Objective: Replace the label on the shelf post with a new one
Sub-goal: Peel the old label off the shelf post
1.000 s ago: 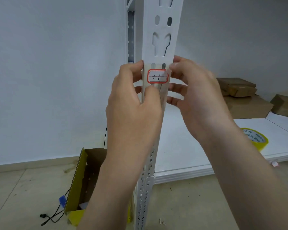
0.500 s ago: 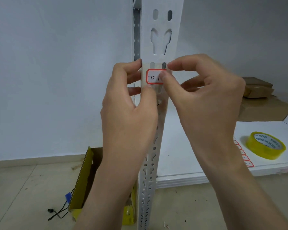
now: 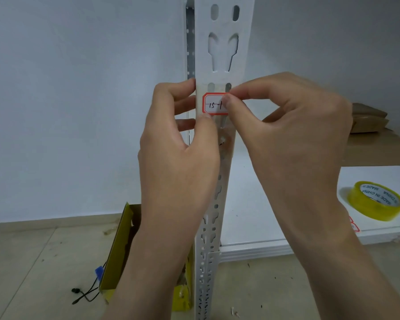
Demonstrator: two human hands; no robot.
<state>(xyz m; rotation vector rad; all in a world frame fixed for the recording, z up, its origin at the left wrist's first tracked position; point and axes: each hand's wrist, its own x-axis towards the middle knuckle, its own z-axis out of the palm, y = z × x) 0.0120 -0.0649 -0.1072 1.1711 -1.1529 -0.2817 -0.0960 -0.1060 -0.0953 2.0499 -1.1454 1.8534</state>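
White slotted shelf post (image 3: pixel 219 54) stands upright. Left hand (image 3: pixel 180 158) curls round its edge, thumb just under the label (image 3: pixel 214 103). Right hand (image 3: pixel 286 135) pinches the right end of the label, which lies flat on the post face. Looks like an early stage: peeling hardly begun, replacement not yet on.

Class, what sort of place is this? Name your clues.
Probably a storeroom or small warehouse: a slotted metal shelf post bearing a handwritten label, with cardboard boxes and a tape roll nearby.
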